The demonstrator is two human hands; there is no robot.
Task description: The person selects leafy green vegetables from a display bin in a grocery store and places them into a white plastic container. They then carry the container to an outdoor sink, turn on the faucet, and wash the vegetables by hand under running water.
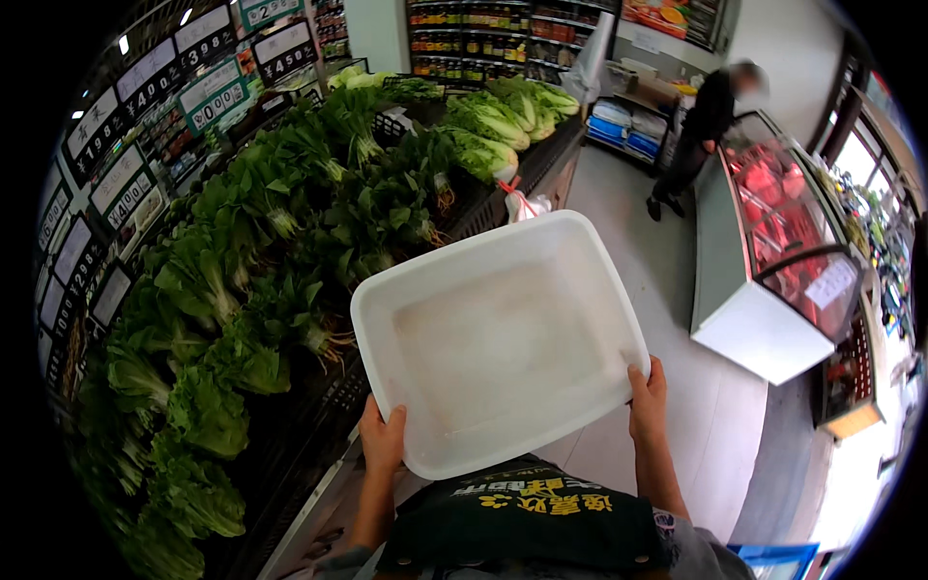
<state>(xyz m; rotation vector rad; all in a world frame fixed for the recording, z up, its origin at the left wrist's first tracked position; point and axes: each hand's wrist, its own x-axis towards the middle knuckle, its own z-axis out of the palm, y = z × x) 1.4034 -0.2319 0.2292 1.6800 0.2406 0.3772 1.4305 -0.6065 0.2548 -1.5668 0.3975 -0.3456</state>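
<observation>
A white plastic tub point(500, 341), with no goods in it, is held tilted in front of my dark apron. My left hand point(383, 435) grips its rim at the lower left corner, thumb over the edge. On the right side my right hand point(647, 395) holds the rim, thumb inside and fingers behind. Just left of the tub, bunches of leafy greens with roots point(326, 337) lie on the dark produce display. Lettuce heads point(206, 413) fill its near left part, and napa cabbages point(486, 148) lie at its far end.
A glass meat case point(783, 196) stands at the right, with a person point(699, 130) in dark clothes behind it. Price signs point(217, 94) line the left. Bottle shelves point(471, 43) are at the back. Floor point(616, 210) runs between display and meat case.
</observation>
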